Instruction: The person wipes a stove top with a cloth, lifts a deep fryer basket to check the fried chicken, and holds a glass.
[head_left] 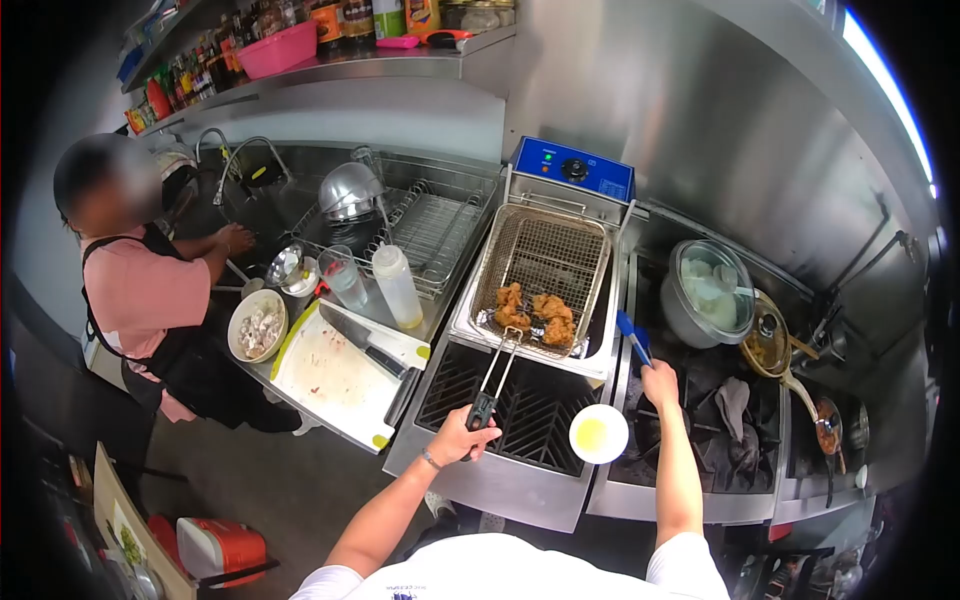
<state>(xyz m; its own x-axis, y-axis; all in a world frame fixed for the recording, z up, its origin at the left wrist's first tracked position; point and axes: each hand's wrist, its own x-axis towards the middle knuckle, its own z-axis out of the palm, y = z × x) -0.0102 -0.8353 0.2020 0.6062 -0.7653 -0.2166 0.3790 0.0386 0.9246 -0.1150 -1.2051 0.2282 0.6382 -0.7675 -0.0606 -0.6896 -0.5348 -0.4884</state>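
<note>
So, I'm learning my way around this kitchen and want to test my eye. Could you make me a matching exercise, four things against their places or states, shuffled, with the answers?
Things
1. Knife
2. Pink tub
3. Blue-tipped utensil
4. Fryer basket

Places and states
A. In the right hand
B. Has browned fried pieces inside
C. On the white cutting board
D. Up on the shelf

Right pairs: 1-C, 2-D, 3-A, 4-B
</note>
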